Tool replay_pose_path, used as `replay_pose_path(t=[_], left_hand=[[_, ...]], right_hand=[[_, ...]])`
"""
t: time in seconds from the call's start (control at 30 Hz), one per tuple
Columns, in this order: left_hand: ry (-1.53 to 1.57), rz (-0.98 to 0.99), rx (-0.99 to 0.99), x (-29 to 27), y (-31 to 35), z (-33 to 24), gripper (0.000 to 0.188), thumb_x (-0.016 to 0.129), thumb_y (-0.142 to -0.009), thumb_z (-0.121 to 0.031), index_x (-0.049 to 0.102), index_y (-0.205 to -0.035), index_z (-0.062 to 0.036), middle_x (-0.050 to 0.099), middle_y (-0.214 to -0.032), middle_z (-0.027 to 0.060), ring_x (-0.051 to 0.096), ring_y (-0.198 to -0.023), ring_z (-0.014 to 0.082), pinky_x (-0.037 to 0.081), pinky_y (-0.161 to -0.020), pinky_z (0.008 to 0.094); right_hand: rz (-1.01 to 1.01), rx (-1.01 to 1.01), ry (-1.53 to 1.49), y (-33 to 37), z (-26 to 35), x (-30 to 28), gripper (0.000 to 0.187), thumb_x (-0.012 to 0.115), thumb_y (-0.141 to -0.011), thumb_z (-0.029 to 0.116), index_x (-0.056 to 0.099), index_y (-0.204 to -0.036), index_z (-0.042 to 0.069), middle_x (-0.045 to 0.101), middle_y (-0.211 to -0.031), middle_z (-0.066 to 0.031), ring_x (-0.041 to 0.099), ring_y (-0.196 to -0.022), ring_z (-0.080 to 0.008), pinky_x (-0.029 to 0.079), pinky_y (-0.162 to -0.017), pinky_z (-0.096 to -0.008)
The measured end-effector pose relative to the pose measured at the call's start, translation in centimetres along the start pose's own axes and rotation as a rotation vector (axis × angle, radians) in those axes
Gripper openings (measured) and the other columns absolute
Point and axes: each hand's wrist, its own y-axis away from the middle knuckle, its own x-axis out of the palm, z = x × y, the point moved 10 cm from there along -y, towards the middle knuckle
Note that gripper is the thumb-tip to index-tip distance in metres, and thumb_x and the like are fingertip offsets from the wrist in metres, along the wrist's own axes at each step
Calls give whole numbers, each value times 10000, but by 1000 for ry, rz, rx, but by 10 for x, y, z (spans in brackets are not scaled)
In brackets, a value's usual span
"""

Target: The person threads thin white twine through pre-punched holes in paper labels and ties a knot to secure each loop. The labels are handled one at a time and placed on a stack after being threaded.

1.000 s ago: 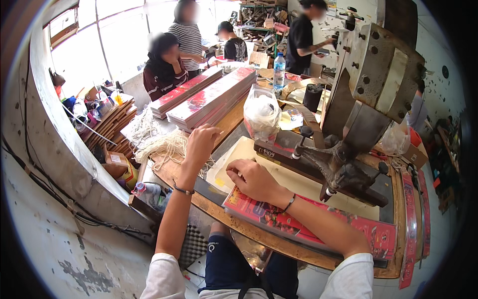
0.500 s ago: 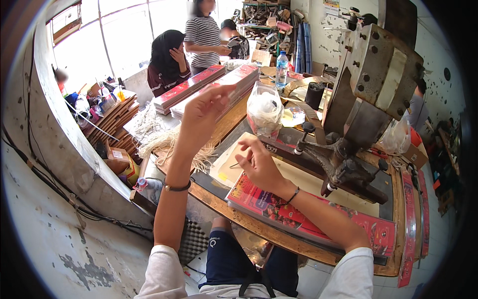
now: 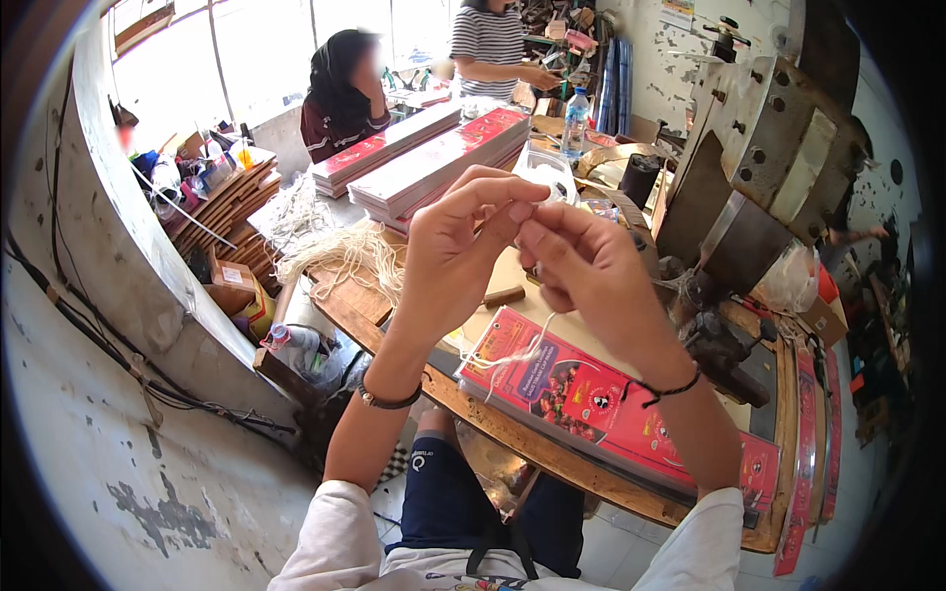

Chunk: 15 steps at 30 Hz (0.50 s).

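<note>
Observing both bare hands raised over the bench (image 3: 512,429), fingertips meeting near the middle of the view. The left hand (image 3: 458,241) has its fingers bent inward, thumb and forefinger closed together at the tips. The right hand (image 3: 596,266) has its thumb and fingers likewise closed and curled, the tips touching those of the left. Whether anything is pinched at the meeting point cannot be told.

A length of white string (image 3: 537,345) disappears behind the lower side of the right hand and drops in a loose curve to the near-left end of a stack of red printed sheets (image 3: 567,389). Which fingers grip the string cannot be determined. The stack lies flat along the near edge of the bench, partly covered by the right forearm. A short brown rod (image 3: 505,296) lies just beyond the stack's left end, below the hands.

Two further stacks of long red-topped sheets, the nearer (image 3: 443,169) and the farther (image 3: 386,148), lie side by side beyond the hands. A tangled heap of pale string (image 3: 350,261) lies left of the left hand. A heavy metal press (image 3: 778,148) stands at right; a water bottle (image 3: 574,123) stands upright farther back. Two co-workers are visible: one in a dark head covering (image 3: 340,74), seen beside the far stack, another in a striped top (image 3: 485,44).
</note>
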Motion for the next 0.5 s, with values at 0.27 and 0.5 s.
replay_pose_path(t=[0.27,0.5], left_hand=[[65,266,-362,23,39,59,416,568,-996,-172,474,-1355,17,634,-1037,34,580,-964,103,463,-876,259],[-164,389,-470,22,78,94,245,565,-1003,-209,676,-1078,-3,610,-805,-7,552,-760,62,462,-680,233]], right_hand=[[-77,-83,114,-10,2,-20,254,606,-977,227,652,-1069,-5,614,-787,6,494,-596,-4,428,-487,-181],[-225,-153,-6,-9,13,-46,224,614,-967,211,657,-1051,8,600,-767,-5,467,-582,1,394,-500,-170]])
